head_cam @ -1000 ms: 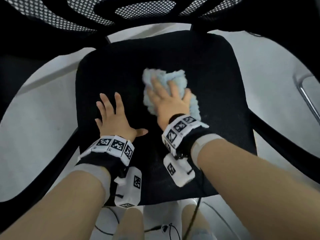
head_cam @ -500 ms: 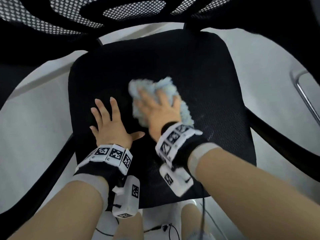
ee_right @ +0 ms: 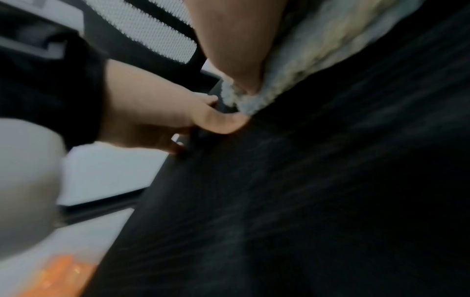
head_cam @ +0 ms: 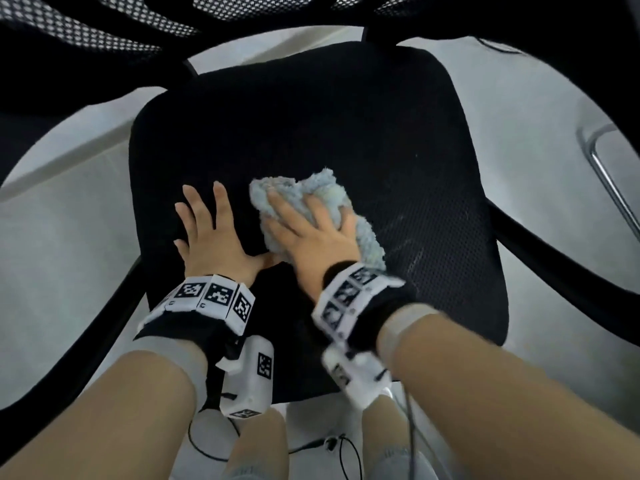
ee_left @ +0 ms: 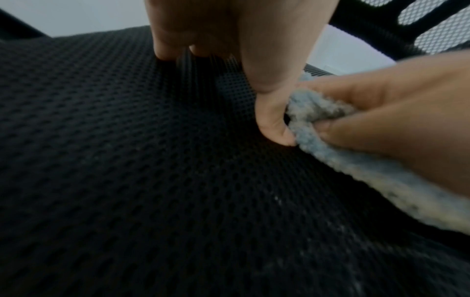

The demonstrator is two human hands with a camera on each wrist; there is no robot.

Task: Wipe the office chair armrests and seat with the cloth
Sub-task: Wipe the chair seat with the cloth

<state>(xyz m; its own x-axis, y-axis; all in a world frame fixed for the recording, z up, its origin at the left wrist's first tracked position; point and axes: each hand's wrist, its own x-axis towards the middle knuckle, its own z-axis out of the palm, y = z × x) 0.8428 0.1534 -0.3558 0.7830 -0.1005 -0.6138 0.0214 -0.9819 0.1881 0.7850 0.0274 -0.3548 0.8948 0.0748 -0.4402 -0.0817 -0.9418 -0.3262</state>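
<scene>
The black mesh seat [head_cam: 346, 116] of the office chair fills the head view. My left hand [head_cam: 211, 237] lies flat on its front left part, fingers spread. Just to its right, my right hand [head_cam: 311, 233] presses a fluffy light-blue cloth [head_cam: 325, 185] onto the seat. In the left wrist view a fold of the cloth [ee_left: 343, 166] is pinched between thumb and finger of the right hand [ee_left: 394, 112]. The left thumb touches the cloth's edge there. The blurred right wrist view shows the cloth [ee_right: 305, 60] under my palm and the left hand [ee_right: 147, 112] beside it.
Black armrests run along both sides, the left armrest [head_cam: 86, 341] and the right armrest [head_cam: 571, 271]. The mesh backrest [head_cam: 242, 8] rises at the far side. A chrome tube [head_cam: 602, 174] stands on the grey floor at right. Cables [head_cam: 311, 445] lie by my feet.
My right hand has slid the cloth left and toward the seat's front, until it meets the left thumb. The left hand has stayed flat on the seat.
</scene>
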